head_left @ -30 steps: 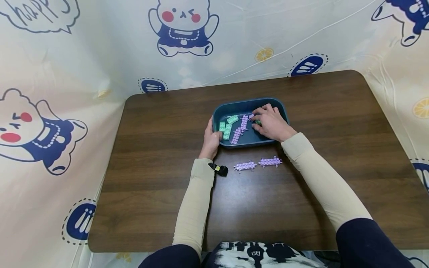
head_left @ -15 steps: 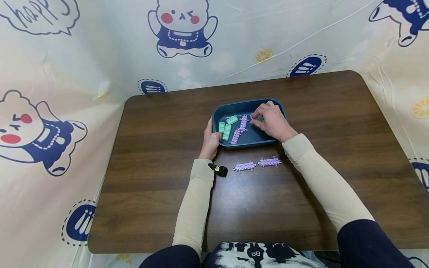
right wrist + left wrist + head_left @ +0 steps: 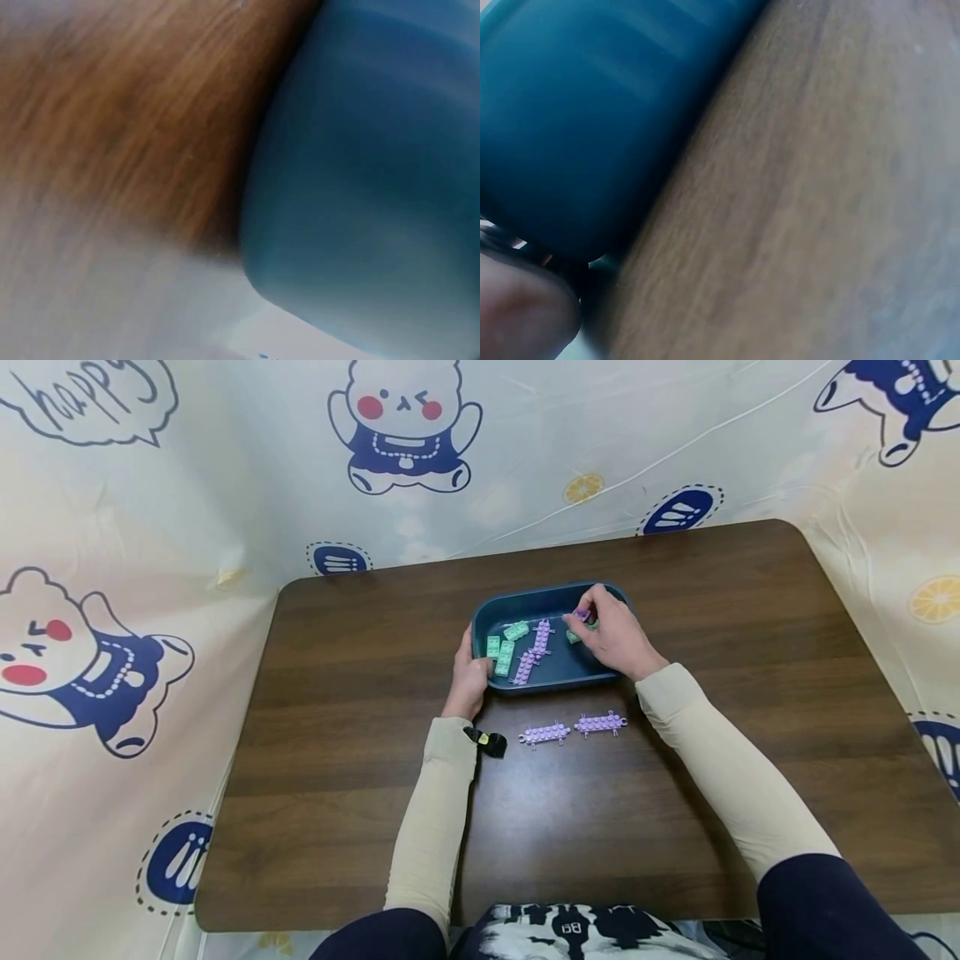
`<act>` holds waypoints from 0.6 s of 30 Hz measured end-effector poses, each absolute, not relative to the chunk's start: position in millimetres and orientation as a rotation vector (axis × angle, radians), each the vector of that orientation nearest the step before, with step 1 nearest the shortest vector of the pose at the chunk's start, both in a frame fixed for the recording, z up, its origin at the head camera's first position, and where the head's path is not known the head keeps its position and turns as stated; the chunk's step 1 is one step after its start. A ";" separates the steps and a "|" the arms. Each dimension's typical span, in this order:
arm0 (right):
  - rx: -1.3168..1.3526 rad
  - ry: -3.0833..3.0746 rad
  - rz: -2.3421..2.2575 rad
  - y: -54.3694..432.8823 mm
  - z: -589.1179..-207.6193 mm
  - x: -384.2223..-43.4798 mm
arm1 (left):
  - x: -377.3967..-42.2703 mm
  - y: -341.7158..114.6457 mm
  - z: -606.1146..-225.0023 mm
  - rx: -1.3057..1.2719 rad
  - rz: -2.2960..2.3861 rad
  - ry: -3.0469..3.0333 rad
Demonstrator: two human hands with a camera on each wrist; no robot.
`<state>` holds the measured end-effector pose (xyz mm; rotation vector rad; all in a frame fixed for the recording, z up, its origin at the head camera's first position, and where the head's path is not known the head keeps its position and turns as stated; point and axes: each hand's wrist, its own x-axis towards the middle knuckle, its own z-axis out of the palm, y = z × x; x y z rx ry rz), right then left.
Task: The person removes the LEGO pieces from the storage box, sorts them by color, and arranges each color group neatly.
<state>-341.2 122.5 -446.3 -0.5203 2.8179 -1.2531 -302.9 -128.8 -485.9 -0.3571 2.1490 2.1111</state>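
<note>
My left hand (image 3: 469,683) grips the left end of a dark teal tray (image 3: 555,678), thumb over the rim. Over the tray's right part, my right hand (image 3: 617,635) pinches a small purple studded building block (image 3: 581,613), partly hidden by the fingers. Beneath that hand a green block (image 3: 573,637) shows in the tray. Several more green blocks (image 3: 505,657) lie at the tray's left side, beside purple studded blocks (image 3: 531,656) in its middle. In both wrist views the tray's outer wall (image 3: 577,127) fills much of the picture; the right hand is outside its own wrist view.
Two purple studded blocks with side pegs (image 3: 544,734) lie end to end on the brown wooden table (image 3: 337,793), in front of the tray. A black strap device (image 3: 491,743) sits at the left wrist. A printed curtain (image 3: 247,468) hangs behind the table.
My right hand's fingers have drawn together and now pinch a purple block, lifted from among the blocks at the tray's right. The left hand stays on the tray.
</note>
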 end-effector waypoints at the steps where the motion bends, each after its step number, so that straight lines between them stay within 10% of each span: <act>1: -0.512 2.809 -1.284 122.6 -446.4 -340.8 | -302.9 -129.1 -485.7 -0.350 2.106 2.160; 18: -0.504 2.833 -1.405 123.3 -442.1 -333.7 | -303.1 -131.2 -478.7 -0.317 2.022 2.210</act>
